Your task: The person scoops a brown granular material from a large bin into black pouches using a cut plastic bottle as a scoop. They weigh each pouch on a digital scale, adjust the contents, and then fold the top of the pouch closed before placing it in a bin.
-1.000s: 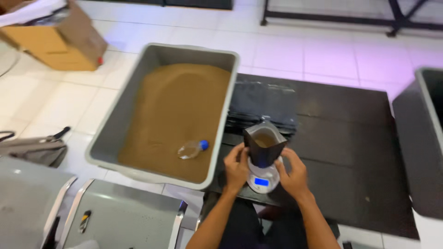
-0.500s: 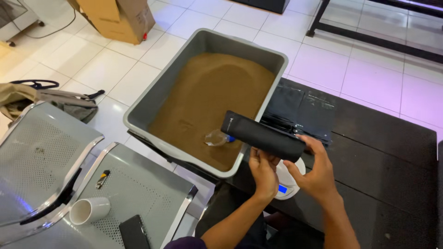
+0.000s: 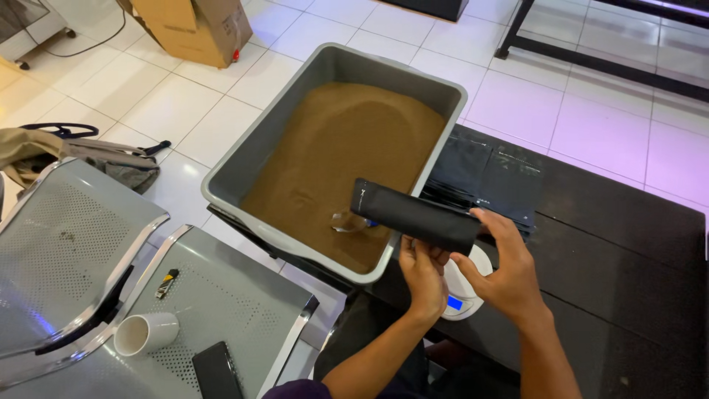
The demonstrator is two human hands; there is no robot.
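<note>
**A:** Two hands meet on one thing, close in front of you. Your left hand (image 3: pixel 422 275) has its grip closed on the lower edge of a long black pouch (image 3: pixel 415 216); your right hand (image 3: pixel 506 275) closes on the end nearest you. The pouch lies tipped on its side, its far end reaching over the near rim of a grey tub (image 3: pixel 221 193).

**B:** What lies under the pouch?

**A:** Below your hands a small white scale (image 3: pixel 464 297) with a lit blue display sits on the dark tabletop (image 3: pixel 628 281). Beyond it, the tub holds brown powder (image 3: pixel 336 159), with a clear scoop (image 3: pixel 347 220) lying in it just under the pouch's far end.

**B:** How should I handle it?

**A:** I would keep both grips firm and the mouth over the tub, so any spill falls back into the powder.

**B:** Anything further off?

**A:** Flat black pouches (image 3: pixel 487 174) lie stacked behind the tub; a cardboard box (image 3: pixel 193 26) stands on the tiled floor, well apart.
</note>
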